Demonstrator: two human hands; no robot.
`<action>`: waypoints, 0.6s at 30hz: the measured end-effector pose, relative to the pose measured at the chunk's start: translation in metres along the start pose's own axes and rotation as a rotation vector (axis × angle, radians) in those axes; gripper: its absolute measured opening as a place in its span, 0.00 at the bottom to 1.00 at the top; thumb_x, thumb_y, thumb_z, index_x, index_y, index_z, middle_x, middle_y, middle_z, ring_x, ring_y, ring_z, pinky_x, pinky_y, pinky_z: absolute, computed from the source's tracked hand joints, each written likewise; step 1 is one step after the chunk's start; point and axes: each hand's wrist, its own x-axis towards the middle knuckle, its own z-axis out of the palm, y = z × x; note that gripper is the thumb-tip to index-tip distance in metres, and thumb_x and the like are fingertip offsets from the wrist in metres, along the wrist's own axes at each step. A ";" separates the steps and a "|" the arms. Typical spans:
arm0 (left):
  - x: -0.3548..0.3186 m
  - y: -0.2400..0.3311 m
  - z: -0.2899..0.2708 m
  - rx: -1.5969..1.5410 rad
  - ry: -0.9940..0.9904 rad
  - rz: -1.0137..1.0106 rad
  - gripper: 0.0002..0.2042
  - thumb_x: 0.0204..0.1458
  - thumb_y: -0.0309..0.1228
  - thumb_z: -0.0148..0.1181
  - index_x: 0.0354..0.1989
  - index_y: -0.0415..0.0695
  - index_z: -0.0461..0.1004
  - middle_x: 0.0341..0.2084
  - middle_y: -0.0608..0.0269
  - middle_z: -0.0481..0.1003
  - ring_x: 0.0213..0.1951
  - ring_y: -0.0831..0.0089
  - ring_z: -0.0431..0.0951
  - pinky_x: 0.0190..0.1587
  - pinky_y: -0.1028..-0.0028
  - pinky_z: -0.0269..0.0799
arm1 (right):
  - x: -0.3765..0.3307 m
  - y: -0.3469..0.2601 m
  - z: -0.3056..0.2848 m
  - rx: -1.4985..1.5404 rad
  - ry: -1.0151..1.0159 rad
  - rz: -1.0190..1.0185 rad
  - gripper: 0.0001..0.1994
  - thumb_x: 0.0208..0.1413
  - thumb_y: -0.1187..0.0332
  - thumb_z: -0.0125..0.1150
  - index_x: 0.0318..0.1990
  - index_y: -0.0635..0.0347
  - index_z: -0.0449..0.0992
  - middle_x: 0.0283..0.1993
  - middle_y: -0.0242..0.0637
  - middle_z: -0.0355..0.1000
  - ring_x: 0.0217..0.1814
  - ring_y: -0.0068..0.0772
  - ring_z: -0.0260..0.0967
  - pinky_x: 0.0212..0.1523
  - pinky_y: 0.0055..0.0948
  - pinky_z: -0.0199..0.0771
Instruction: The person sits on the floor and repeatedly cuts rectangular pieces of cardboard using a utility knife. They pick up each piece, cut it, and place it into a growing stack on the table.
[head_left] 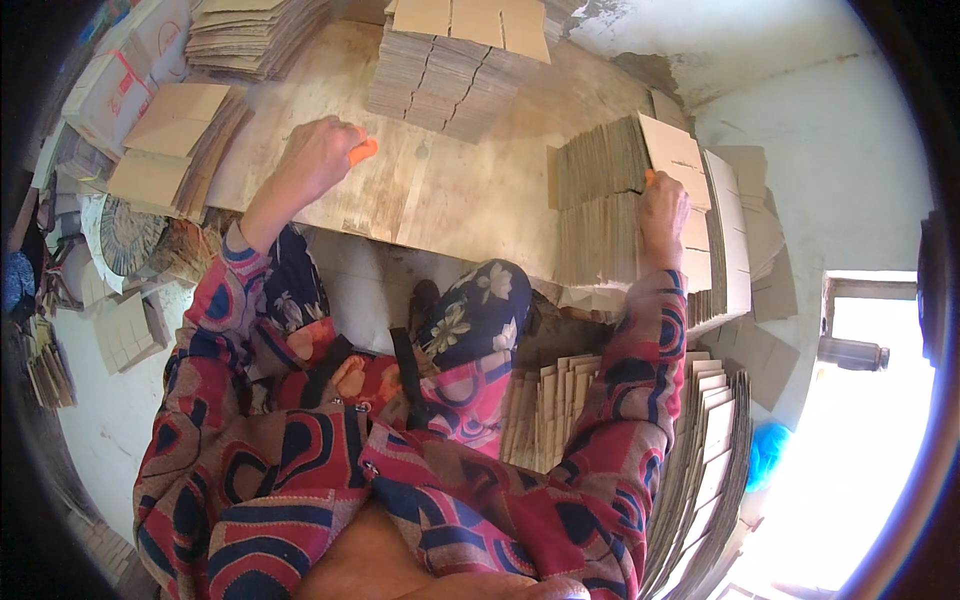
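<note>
Over the left part of the wooden table [400, 205], my left hand [322, 160] is closed, its fingers curled. Bright orange material [363, 148] shows at its fingertips; whether the fingers wear it or grip it is hard to make out. To the right, my right hand [663, 215] is closed at the upper edge of a cardboard sheet [672, 148] on the near face of a standing row of slit cardboard sheets [600, 205]. A small orange bit [650, 177] shows at its fingertips too. The fingers partly hide the sheet's edge.
A tall slotted cardboard stack [440, 85] stands at the table's far side. More sheets [170, 135] lie at the left, beside a white box [130, 75]. Cardboard bundles [700, 470] stand below right, near a bright doorway [840, 450]. A wall rises at the right.
</note>
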 end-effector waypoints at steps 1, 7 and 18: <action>0.006 -0.003 0.000 0.006 0.023 -0.019 0.14 0.51 0.38 0.60 0.23 0.39 0.73 0.20 0.51 0.74 0.28 0.54 0.75 0.30 0.59 0.70 | -0.002 0.001 0.000 -0.006 0.079 -0.042 0.11 0.59 0.64 0.51 0.37 0.64 0.74 0.38 0.52 0.75 0.40 0.50 0.74 0.36 0.43 0.74; 0.068 -0.002 0.002 0.040 0.366 0.151 0.13 0.52 0.37 0.60 0.23 0.40 0.71 0.21 0.54 0.74 0.26 0.55 0.75 0.29 0.60 0.71 | -0.007 0.014 -0.022 -0.094 0.278 0.120 0.10 0.64 0.64 0.43 0.39 0.57 0.69 0.35 0.45 0.71 0.41 0.49 0.74 0.36 0.44 0.75; 0.176 0.001 0.053 0.427 0.092 0.160 0.19 0.54 0.41 0.57 0.46 0.38 0.71 0.49 0.57 0.70 0.52 0.64 0.67 0.47 0.64 0.63 | -0.074 -0.066 -0.090 1.039 0.693 0.148 0.13 0.63 0.67 0.55 0.49 0.67 0.69 0.37 0.39 0.75 0.27 0.26 0.75 0.19 0.21 0.77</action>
